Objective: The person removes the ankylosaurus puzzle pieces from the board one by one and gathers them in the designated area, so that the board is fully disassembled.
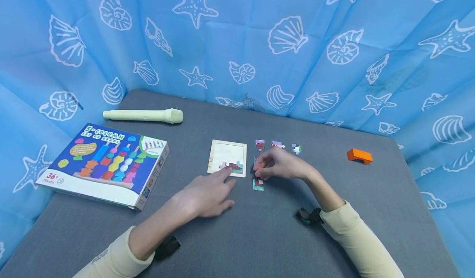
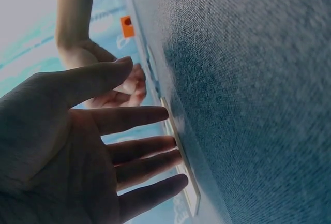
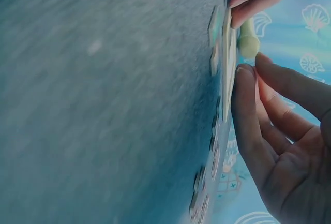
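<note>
A square wooden puzzle tray (image 1: pixel 227 148) has several joined jigsaw pieces (image 1: pixel 236 168) along its near side. My left hand (image 1: pixel 208 193) lies palm down with its fingers extended, the fingertips at the tray's near edge and pieces. In the left wrist view those fingers are straight and spread beside the tray rim (image 2: pixel 192 182). My right hand (image 1: pixel 280 163) hovers to the tray's right, over loose pieces. Its fingers are loosely bent, and no piece shows between thumb and index finger in the right wrist view. One loose jigsaw piece (image 1: pixel 258 185) lies just below this hand; another is partly hidden by it.
Beyond the right hand lie loose pieces (image 1: pixel 260 144) in a row. An orange arch block (image 1: pixel 359 156) sits farther right. To the left are a bead set box (image 1: pixel 107 162) and a pale green toy microphone (image 1: pixel 142 116). A blue curtain (image 1: pixel 237 43) hangs behind the grey table (image 1: pixel 259 241).
</note>
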Tool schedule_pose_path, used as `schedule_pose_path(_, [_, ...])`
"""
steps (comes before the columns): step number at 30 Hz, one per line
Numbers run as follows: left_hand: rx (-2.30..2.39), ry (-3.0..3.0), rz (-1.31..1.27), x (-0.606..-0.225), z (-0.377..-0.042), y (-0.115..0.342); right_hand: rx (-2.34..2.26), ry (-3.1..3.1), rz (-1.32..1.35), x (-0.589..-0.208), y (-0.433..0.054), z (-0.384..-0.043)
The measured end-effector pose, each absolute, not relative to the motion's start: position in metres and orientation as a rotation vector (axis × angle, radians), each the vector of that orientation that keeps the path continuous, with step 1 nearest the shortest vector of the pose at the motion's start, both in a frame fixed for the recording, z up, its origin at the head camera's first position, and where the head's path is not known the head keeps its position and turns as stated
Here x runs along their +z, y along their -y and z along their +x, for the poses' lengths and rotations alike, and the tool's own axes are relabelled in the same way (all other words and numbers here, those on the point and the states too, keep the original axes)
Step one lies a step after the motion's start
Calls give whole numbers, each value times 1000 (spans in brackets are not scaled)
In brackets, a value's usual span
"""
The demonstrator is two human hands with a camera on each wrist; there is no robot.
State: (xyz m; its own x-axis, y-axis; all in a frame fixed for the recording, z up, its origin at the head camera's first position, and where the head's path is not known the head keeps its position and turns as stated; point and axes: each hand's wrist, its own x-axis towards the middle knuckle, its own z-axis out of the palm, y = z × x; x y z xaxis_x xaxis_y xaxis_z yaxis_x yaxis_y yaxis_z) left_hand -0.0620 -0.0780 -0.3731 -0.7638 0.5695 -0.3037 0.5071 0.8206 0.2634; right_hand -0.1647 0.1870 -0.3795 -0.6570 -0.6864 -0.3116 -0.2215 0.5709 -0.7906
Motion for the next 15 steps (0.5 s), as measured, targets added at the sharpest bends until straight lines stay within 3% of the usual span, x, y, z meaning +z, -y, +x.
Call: schedule_pose_path(15, [194, -2682, 936, -375, -59, 76, -1065, -2149, -852, -382, -136, -182])
